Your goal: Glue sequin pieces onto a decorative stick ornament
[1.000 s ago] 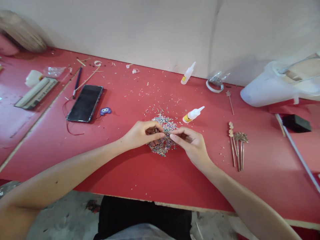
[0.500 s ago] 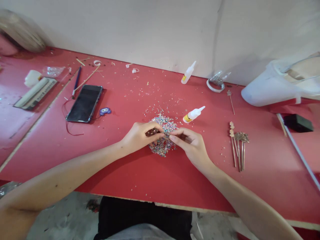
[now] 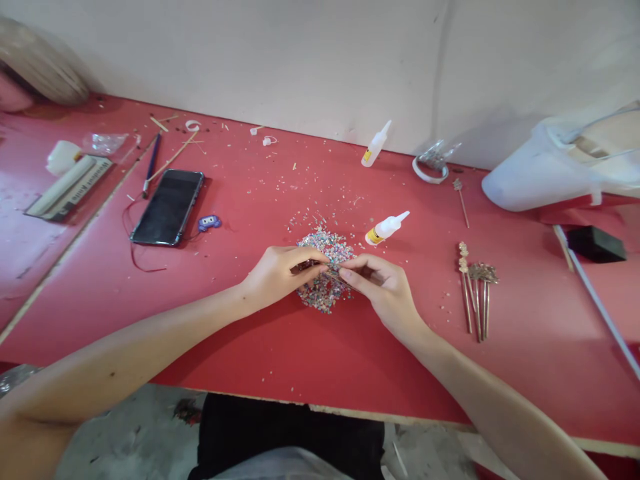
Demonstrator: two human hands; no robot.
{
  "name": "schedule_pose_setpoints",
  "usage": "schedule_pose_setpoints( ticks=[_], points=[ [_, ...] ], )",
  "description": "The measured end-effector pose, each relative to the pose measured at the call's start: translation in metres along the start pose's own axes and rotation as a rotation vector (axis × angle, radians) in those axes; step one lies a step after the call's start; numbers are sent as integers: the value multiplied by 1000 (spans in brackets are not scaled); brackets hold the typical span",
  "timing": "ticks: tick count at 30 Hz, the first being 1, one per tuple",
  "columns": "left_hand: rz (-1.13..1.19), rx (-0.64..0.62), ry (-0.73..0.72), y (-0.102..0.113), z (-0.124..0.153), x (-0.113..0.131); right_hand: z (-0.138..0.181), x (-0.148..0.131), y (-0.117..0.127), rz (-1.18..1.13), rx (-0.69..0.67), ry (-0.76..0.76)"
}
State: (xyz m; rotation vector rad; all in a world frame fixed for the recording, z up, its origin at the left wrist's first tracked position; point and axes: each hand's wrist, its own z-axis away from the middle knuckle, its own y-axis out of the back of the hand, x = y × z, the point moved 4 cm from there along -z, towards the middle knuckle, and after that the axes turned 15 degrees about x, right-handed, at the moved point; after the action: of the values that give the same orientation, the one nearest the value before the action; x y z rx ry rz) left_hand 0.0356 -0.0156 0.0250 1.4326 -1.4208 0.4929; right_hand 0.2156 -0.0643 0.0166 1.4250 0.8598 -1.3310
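Both hands meet over a small pile of multicoloured beads or chips in the middle of the red table. My left hand is curled, its fingertips pinched on a small dark piece that I cannot make out. My right hand pinches a thin stick-like item whose tip touches the left fingertips. A small glue bottle with a yellow label lies just beyond the pile.
A black phone and a blue charm lie at the left. Several decorated metal pins lie at the right. A second glue bottle, a tape ring, a white bag and a black block sit toward the back and right.
Both hands stay pinched together over the pile; the fingers have only shifted slightly. The view has drifted a little.
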Motion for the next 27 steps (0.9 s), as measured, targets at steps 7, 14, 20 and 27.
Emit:
schedule_pose_setpoints(
  ticks=[7, 14, 20, 27],
  points=[
    [30, -42, 130, 0, 0, -1, 1, 0, 0, 18, -1, 11],
    [125, -94, 299, -3, -1, -11, 0, -1, 1, 8, 17, 24],
    [113, -157, 272, -3, -1, -15, 0, -3, 6, 58, 51, 81],
    [195, -261, 359, -4, -1, -15, 4, -4, 6, 126, 55, 181]
  ],
)
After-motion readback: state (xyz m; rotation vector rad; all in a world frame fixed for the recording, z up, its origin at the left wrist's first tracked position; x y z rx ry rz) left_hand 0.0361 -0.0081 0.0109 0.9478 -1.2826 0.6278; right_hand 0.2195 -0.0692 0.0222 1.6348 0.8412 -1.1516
